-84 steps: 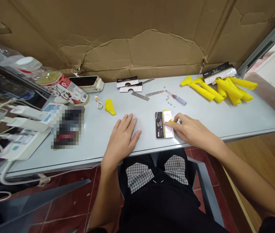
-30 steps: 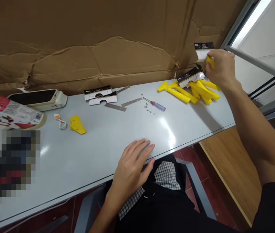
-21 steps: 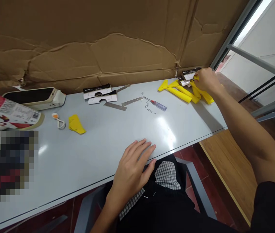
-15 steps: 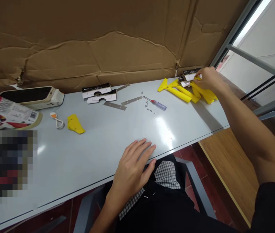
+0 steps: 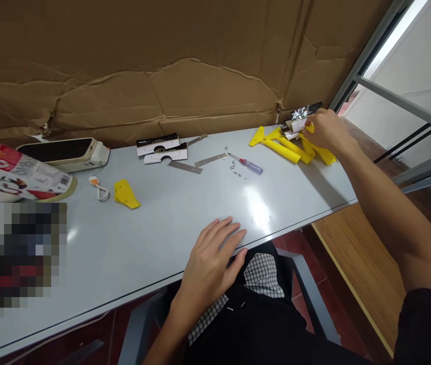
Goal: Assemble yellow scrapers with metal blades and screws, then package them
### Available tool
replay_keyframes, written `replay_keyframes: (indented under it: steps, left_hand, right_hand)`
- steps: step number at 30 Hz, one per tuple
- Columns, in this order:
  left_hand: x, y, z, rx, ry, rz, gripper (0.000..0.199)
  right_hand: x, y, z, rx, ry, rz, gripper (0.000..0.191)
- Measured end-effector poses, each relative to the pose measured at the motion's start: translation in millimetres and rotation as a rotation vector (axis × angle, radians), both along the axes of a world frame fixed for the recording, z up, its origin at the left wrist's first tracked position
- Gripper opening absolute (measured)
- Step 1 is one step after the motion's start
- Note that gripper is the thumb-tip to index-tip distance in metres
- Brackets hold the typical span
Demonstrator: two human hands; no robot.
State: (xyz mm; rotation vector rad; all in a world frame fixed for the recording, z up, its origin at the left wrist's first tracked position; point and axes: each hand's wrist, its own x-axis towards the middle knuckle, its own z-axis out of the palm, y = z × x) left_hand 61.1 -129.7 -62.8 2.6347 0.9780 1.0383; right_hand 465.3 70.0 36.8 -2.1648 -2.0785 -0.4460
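My left hand (image 5: 211, 256) rests on the table's front edge, fingers spread, holding nothing. At the back right my right hand (image 5: 326, 126) is closed on a yellow piece (image 5: 310, 128), mostly hidden by the fingers, beside black and white boxes (image 5: 299, 121). Yellow scraper handles (image 5: 282, 150) lie just left of and below that hand. Mid-table there is a screwdriver (image 5: 251, 166) with a clear purple handle, near several small screws (image 5: 233, 166). Flat metal blades (image 5: 185, 167) lie left of it, by two more boxes (image 5: 165, 153).
Yellow flat pieces (image 5: 126, 194) and a short white cable (image 5: 102, 192) lie on the left of the table (image 5: 154, 238). Behind them are a white device (image 5: 67, 154) and a printed container (image 5: 21, 172). Cardboard (image 5: 215, 91) lines the back; a metal frame (image 5: 401, 96) stands at right.
The view has shifted slightly, moving the table items a little to the right. By the right hand, a box's dark flap now stands up higher. My left hand stays at the edge.
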Motion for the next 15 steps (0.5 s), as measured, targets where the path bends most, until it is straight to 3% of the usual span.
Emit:
replay_keyframes:
  steps: [4, 9, 15]
  left_hand:
    - [0, 0, 0.2, -0.001, -0.001, 0.003, 0.035]
    - [0, 0, -0.4, 0.002, 0.006, 0.003, 0.034]
    - [-1, 1, -0.4, -0.015, -0.005, -0.014, 0.034]
  right_hand:
    - [-16, -9, -7.4, 0.012, -0.022, 0.034, 0.033]
    - [-51, -22, -29.5, -0.081, 0.001, 0.131, 0.036]
    - [-76, -21, -43.9, -0.125, -0.003, 0.104, 0.049]
